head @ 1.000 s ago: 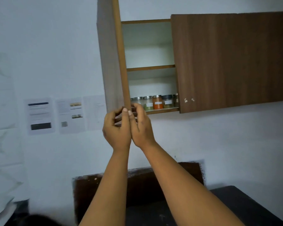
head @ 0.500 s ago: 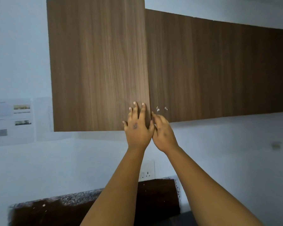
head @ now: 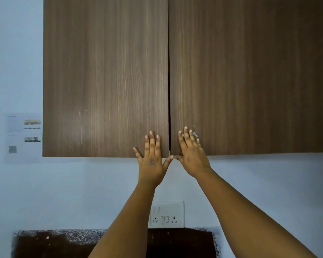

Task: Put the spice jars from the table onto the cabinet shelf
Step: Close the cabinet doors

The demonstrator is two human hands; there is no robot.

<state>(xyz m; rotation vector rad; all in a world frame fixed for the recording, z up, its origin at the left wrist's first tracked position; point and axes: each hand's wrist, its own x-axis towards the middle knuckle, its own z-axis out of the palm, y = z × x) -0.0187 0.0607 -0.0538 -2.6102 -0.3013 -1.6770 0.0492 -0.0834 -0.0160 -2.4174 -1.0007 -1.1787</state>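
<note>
The brown wooden wall cabinet fills the upper part of the head view, both doors shut. My left hand (head: 151, 157) lies flat with fingers spread on the lower right corner of the left cabinet door (head: 104, 77). My right hand (head: 191, 151) rests flat on the lower left corner of the right cabinet door (head: 250, 77). The two thumbs almost touch under the narrow seam between the doors. Neither hand holds anything. The spice jars and the shelf are hidden behind the doors.
A white socket plate (head: 167, 214) sits on the pale wall below the cabinet, between my forearms. Printed sheets of paper (head: 22, 137) are stuck to the wall at the left. A dark stone backsplash edge (head: 60, 243) runs along the bottom.
The left door, open a second ago with jars showing on the shelf, has swung shut. My hands moved from its edge to lie flat on the two doors.
</note>
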